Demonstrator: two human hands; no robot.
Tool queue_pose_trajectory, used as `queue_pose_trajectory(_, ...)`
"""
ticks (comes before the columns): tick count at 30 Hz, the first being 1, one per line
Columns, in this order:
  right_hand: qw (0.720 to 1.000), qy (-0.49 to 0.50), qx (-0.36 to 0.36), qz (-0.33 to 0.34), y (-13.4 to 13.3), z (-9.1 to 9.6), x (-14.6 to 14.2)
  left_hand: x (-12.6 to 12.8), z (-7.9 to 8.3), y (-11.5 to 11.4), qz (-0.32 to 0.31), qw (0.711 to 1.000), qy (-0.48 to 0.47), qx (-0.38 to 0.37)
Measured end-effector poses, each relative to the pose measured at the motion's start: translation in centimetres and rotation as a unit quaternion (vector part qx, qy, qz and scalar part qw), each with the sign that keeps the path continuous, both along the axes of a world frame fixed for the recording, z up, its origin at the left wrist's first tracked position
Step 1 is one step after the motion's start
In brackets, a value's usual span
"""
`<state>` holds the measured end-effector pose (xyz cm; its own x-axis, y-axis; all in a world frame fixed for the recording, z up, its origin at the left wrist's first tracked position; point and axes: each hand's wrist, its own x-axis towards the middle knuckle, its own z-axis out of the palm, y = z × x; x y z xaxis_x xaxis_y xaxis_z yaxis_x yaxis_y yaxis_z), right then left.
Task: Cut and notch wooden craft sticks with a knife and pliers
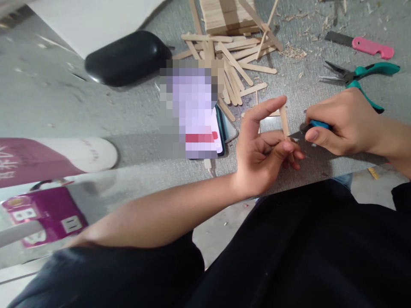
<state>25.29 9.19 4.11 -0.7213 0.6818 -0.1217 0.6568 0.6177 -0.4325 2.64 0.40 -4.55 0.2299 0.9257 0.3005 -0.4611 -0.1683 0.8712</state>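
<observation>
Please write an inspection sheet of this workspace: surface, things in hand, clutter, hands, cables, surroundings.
Surface: grey textured table, with wood shavings at the far right.
Things in hand: a short wooden stick held upright; a small knife with a blue handle, its blade against the stick's lower end.
Clutter: loose wooden sticks beside a stacked stick structure; green-handled pliers; pink-handled tool; black case; phone.
Hands: left hand pinches the stick; right hand grips the knife.
Cables: a plug and a short piece of cable at the phone's near end.
Surroundings: magenta packages at left; floor below the table edge.
</observation>
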Motion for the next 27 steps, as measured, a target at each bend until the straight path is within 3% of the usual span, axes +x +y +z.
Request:
queue_pose_trajectory(7, 0.999, 0.001, -0.031, 0.038, 0.4, 0.1, 0.4, -0.2, 0.1, -0.1, 0.009, 0.999, -0.001, 0.033)
queue_pose_trajectory(17, 0.997, -0.03, -0.028, 0.067, -0.6, -0.3, 0.0, -0.2, 1.7, -1.7, 0.025, 0.993, 0.07, -0.09)
queue_pose_trajectory(27, 0.999, -0.044, -0.002, 0.02, -1.2, -0.6, -0.7, 0.0, 1.4, -0.9, 0.028, 0.999, 0.011, -0.019)
